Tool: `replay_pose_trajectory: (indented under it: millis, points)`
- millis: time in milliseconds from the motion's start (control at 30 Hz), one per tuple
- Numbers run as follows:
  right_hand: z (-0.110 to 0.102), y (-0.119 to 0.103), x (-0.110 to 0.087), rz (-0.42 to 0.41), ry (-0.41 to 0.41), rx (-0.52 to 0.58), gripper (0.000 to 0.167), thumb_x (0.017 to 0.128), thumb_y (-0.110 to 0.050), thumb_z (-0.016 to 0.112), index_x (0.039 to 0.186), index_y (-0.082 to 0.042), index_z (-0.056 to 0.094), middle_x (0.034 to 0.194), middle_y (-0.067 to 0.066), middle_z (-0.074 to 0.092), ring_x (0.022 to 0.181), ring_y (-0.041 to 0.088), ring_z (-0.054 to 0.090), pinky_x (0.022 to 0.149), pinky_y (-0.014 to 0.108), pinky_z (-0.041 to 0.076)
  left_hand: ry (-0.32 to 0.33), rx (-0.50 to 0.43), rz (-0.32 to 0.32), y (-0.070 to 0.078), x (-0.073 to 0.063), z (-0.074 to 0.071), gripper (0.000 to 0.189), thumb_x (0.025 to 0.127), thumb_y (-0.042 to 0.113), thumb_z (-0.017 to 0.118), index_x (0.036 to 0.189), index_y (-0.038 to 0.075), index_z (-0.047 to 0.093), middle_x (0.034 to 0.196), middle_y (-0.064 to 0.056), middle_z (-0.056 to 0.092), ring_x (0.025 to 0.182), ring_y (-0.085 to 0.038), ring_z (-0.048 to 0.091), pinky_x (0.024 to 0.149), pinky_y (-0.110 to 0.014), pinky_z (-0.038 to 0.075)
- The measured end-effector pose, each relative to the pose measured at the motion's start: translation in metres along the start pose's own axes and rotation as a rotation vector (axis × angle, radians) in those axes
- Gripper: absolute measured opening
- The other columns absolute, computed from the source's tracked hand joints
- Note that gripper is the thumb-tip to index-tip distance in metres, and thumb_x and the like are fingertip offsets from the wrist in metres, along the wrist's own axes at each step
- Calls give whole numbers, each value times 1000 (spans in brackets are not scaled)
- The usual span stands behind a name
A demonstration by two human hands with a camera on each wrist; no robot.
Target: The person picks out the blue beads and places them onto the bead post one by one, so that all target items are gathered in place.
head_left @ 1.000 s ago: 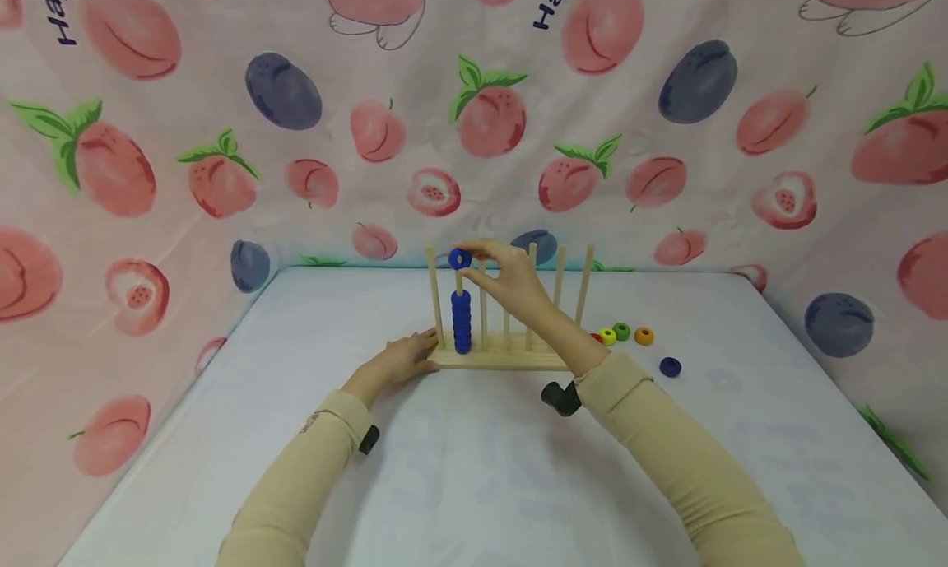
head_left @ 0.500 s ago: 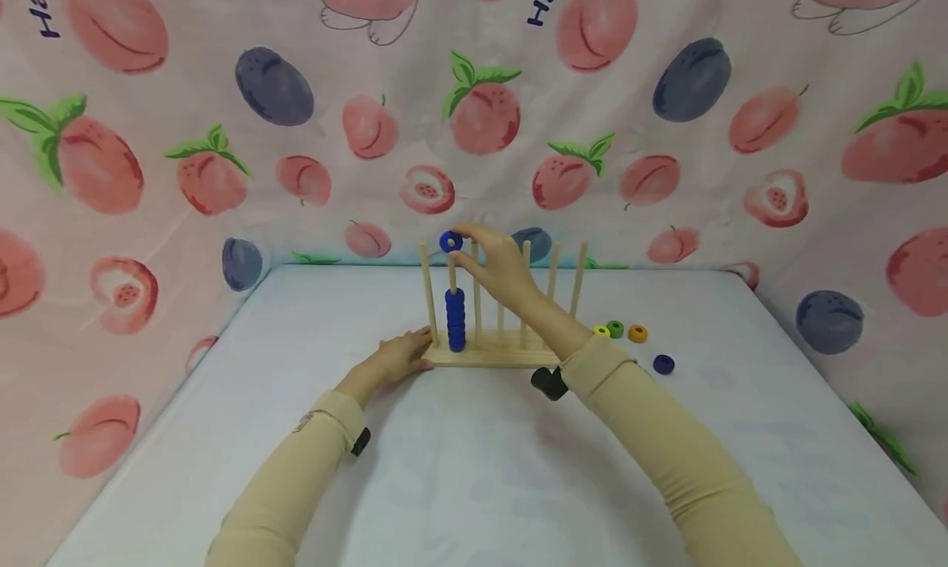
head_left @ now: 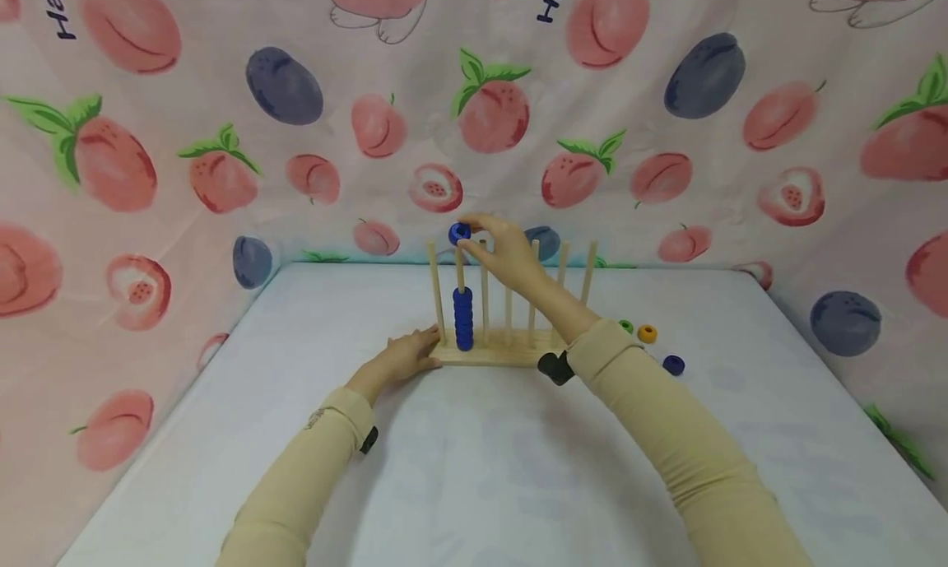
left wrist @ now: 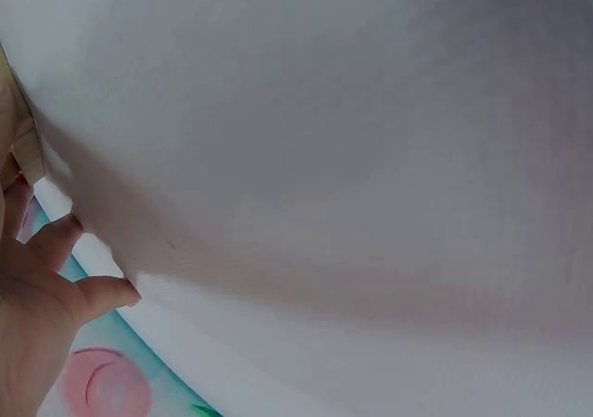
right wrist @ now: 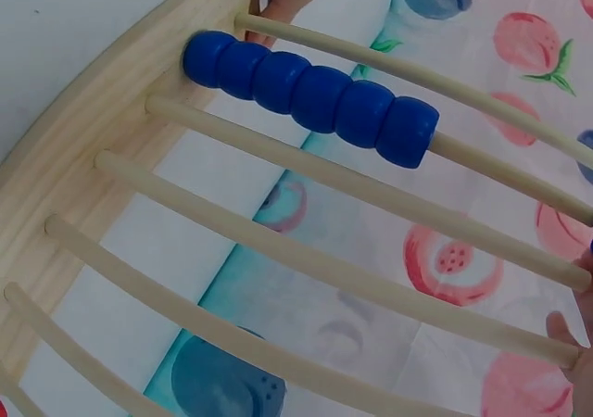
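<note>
My right hand (head_left: 511,258) pinches a blue bead (head_left: 459,234) between thumb and fingertips, at the top of the second peg from the left on a wooden peg rack (head_left: 489,356). Lower on that peg, several blue beads (head_left: 463,318) are stacked down to the base. In the right wrist view the blue stack (right wrist: 315,97) shows large, while the right fingers (right wrist: 563,334) only peek in at the right edge. My left hand (head_left: 403,357) holds the left end of the base, thumb toward the front. Its fingers (left wrist: 60,241) are spread in the left wrist view.
The other pegs, such as the leftmost peg (head_left: 436,291), carry no beads. Right of the rack lie an orange bead (head_left: 648,333), a green bead (head_left: 625,327) and a dark blue bead (head_left: 673,365) on the white table (head_left: 474,468). A fruit-print cloth (head_left: 489,123) hangs behind.
The pinched blue bead has risen along the second peg to its top with my right hand. The left hand stays at the base, and the stack below looks the same.
</note>
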State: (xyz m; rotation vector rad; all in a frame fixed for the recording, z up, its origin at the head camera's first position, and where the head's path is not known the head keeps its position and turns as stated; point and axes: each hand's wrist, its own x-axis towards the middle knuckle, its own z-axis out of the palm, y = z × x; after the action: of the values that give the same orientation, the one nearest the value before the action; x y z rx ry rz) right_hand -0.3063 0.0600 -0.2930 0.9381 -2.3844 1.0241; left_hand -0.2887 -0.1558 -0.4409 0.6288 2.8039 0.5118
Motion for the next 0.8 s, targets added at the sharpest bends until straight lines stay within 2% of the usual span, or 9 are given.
replay_pose_trajectory:
  millis: [133, 267, 500, 800]
  points:
    - [-3, 1, 1, 49, -33, 31, 37, 92, -14, 61, 125, 2, 57, 118, 18, 64, 110, 28, 59, 90, 41, 50, 1, 3, -2, 1, 1, 1, 60, 94, 31, 56, 143, 2, 37, 154, -14, 27, 136, -47, 30, 101, -75, 22]
    - [-4, -2, 2, 58, -60, 46, 37, 92, -14, 60, 126, 2, 56, 119, 18, 63, 113, 29, 58, 90, 43, 49, 1, -4, -8, 1, 0, 1, 60, 95, 30, 55, 143, 2, 36, 154, -13, 26, 136, -47, 29, 102, -74, 21]
    - [-3, -4, 2, 54, -98, -4, 40, 93, -16, 60, 128, 2, 54, 123, 18, 62, 117, 30, 55, 99, 41, 45, 1, -7, -16, 1, 0, 3, 60, 95, 30, 54, 144, 2, 35, 155, -12, 25, 137, -46, 27, 103, -74, 19]
    - [-3, -5, 0, 51, -102, -41, 44, 90, -20, 64, 129, 0, 55, 129, 16, 59, 121, 29, 54, 101, 39, 46, -2, -6, -13, 3, -1, 2, 61, 94, 30, 55, 144, 1, 34, 155, -12, 24, 136, -47, 28, 100, -76, 18]
